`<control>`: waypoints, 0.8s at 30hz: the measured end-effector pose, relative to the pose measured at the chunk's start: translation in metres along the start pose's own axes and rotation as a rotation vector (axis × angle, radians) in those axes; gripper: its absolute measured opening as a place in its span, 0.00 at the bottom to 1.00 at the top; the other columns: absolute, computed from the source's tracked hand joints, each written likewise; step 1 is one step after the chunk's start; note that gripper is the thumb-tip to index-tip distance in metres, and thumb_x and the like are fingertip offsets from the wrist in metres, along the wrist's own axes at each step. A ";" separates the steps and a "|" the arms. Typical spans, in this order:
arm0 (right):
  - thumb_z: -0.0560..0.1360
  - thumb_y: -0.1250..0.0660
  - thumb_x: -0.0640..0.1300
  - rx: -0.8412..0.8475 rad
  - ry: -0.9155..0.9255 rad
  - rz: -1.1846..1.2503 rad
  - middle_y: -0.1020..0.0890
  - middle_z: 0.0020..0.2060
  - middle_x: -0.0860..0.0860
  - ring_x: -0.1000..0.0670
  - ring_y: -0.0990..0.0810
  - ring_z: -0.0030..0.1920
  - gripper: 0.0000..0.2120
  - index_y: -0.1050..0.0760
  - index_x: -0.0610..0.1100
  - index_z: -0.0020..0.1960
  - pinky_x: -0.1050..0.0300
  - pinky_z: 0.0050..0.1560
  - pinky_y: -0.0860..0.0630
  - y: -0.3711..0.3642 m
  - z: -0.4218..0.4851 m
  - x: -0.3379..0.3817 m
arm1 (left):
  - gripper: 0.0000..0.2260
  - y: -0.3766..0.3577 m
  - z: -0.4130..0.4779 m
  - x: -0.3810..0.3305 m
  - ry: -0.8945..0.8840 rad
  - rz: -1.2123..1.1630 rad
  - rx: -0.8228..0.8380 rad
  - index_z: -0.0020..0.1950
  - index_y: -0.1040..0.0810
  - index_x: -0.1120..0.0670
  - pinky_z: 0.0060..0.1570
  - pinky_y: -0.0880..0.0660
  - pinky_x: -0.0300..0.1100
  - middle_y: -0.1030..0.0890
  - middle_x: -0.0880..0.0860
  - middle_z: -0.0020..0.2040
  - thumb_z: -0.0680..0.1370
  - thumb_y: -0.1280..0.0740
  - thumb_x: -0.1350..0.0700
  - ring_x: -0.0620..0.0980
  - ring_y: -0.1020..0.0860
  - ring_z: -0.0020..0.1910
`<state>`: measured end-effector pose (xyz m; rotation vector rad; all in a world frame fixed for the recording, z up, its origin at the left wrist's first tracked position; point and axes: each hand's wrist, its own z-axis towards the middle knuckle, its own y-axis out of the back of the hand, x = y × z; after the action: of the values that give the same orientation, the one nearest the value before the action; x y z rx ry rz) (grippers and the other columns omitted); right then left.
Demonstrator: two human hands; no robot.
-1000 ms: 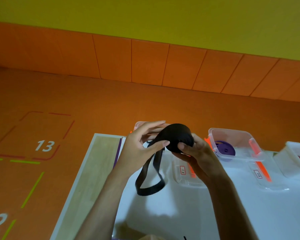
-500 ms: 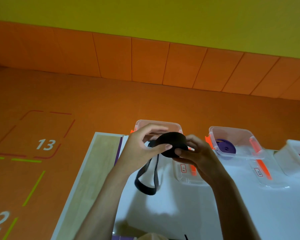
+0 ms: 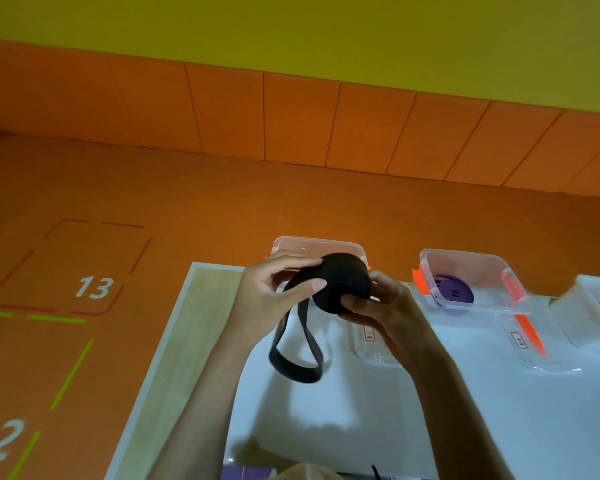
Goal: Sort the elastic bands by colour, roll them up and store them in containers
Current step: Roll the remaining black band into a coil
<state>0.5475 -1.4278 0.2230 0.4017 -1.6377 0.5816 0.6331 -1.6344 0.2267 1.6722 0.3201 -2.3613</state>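
Before the box point(image 3: 314, 242), left hand point(image 3: 272, 301) pinches the band point(image 3: 293, 368), right hand point(image 3: 387, 311) clasps its roll point(image 3: 345, 282), probably to wind tightly.

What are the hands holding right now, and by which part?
A black elastic band. The right hand grips its rolled-up part; the left hand pinches the strap beside the roll. The unrolled loop hangs free.
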 end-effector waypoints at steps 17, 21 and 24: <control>0.67 0.19 0.46 0.057 0.036 -0.192 0.14 0.55 0.49 0.44 0.15 0.61 0.21 0.22 0.43 0.56 0.53 0.55 0.16 0.004 -0.005 -0.001 | 0.14 0.003 0.000 -0.001 0.058 0.082 0.110 0.58 0.14 0.42 0.61 0.23 0.36 0.13 0.44 0.57 0.75 0.20 0.55 0.47 0.17 0.61; 0.63 0.19 0.46 -0.020 0.107 -0.343 0.12 0.48 0.50 0.49 0.13 0.53 0.19 0.19 0.43 0.51 0.60 0.51 0.17 0.006 -0.005 -0.006 | 0.10 -0.001 -0.003 0.000 0.052 0.067 0.048 0.52 0.14 0.46 0.59 0.22 0.36 0.12 0.47 0.53 0.73 0.19 0.55 0.47 0.15 0.58; 0.61 0.18 0.44 -0.077 0.126 -0.194 0.12 0.45 0.47 0.46 0.12 0.49 0.18 0.18 0.42 0.48 0.60 0.47 0.17 0.006 -0.005 -0.011 | 0.10 0.002 -0.005 0.002 0.035 0.021 0.062 0.55 0.11 0.47 0.62 0.21 0.39 0.13 0.48 0.57 0.74 0.20 0.55 0.49 0.16 0.61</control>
<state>0.5501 -1.4210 0.2121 0.4521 -1.4765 0.3891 0.6375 -1.6345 0.2233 1.7379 0.2365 -2.3521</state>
